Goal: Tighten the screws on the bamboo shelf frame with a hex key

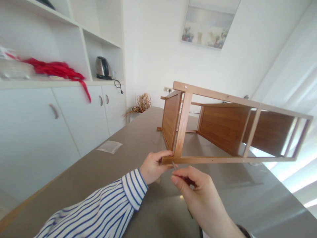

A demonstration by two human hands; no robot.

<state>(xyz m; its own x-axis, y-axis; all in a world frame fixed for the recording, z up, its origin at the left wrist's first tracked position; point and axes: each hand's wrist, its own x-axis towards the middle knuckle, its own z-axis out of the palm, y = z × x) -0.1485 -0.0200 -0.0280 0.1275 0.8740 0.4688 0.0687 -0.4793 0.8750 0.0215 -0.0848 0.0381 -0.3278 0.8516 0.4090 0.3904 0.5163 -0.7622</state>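
A wooden shelf rack (224,124) lies on its side on the grey-brown table (104,172), its frame of light wood and its shelves of darker wood. My left hand (155,167), in a blue-and-white striped sleeve, grips the near corner of the rack's lower rail. My right hand (195,191) is closed in a pinch around a small thin metal tool or screw (174,165), whose tip touches the underside of that rail right beside the left hand.
A small clear plastic bag (109,146) lies on the table to the left. White cabinets (49,125) with shelves hold a kettle (102,67) and red cloth (55,69). A dried plant bunch (141,104) stands at the table's far end. Curtains hang at the right.
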